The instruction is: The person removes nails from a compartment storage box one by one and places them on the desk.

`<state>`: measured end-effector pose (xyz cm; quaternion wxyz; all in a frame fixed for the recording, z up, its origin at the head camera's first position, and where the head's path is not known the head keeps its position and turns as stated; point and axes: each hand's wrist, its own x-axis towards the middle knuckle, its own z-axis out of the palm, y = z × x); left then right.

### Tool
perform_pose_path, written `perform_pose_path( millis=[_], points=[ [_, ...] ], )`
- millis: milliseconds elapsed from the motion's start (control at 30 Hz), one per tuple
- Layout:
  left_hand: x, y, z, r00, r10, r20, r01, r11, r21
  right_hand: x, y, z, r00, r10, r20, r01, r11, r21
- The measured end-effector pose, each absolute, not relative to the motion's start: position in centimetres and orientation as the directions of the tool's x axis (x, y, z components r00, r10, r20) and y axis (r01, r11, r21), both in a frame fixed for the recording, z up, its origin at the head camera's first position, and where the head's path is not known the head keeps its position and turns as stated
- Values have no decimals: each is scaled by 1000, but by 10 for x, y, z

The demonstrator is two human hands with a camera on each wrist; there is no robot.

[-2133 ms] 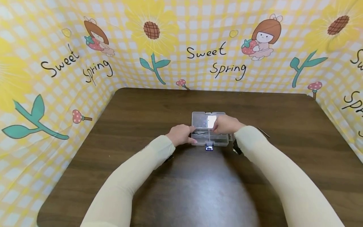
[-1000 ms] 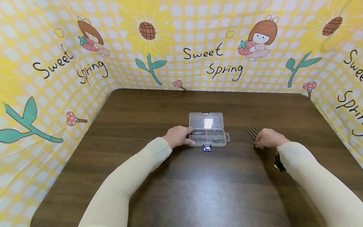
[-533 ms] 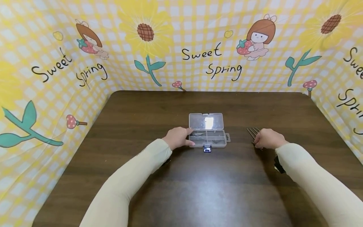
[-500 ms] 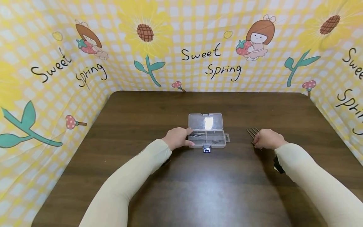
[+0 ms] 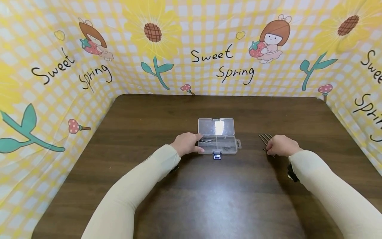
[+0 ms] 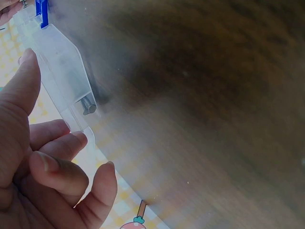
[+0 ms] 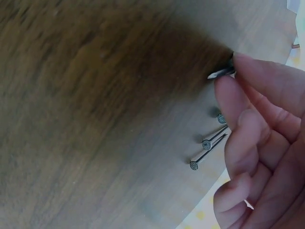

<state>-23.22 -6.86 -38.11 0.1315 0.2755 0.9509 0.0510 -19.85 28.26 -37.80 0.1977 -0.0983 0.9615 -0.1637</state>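
A clear plastic compartment box (image 5: 227, 144) stands with its lid (image 5: 209, 126) tipped back and its blue latch (image 5: 217, 155) at the front. My left hand (image 5: 185, 144) holds the box's left end, thumb at the front corner and fingers toward the hinge side. Nails (image 5: 206, 140) lie in the back left compartment, and small pieces of metal (image 5: 227, 148) in the front right one. To the right of the box, my right hand (image 5: 282, 145) pinches a nail (image 7: 221, 73) between thumb and index finger; its point pokes out in the right wrist view.
Several long nails (image 5: 264, 136) lie side by side on the brown table (image 5: 167, 116) by my right fingers; their flat heads (image 7: 206, 144) show in the right wrist view. A yellow checked cloth (image 5: 209, 20) rises behind the table.
Two seconds ago my right hand was over the box's right half; it has since moved right to the nails and stays there, pinching one. My left hand stays on the box.
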Motion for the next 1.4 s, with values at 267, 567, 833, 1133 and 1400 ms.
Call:
perform_pose_path(
  millis=[267, 567, 833, 1133, 1400],
  points=[
    [-233, -69, -382, -816, 534, -223, 507, 845, 170, -199, 283, -377, -906, -271, -325, -145, 920, -364],
    [-230, -70, -379, -817, 531, -226, 501, 847, 180, -205, 281, -368, -900, -316, -300, -196, 908, -369],
    [-232, -69, -381, -822, 524, -222, 493, 850, 183, -220, 254, -347, -900, -338, -275, -238, 910, -339],
    [-233, -69, -385, -829, 516, -216, 488, 856, 171, -248, 187, -337, -840, -507, -192, -409, 825, -389],
    [-232, -70, -383, -828, 513, -227, 477, 857, 197, -267, 146, -351, -788, -582, -202, -425, 751, -506]
  ],
)
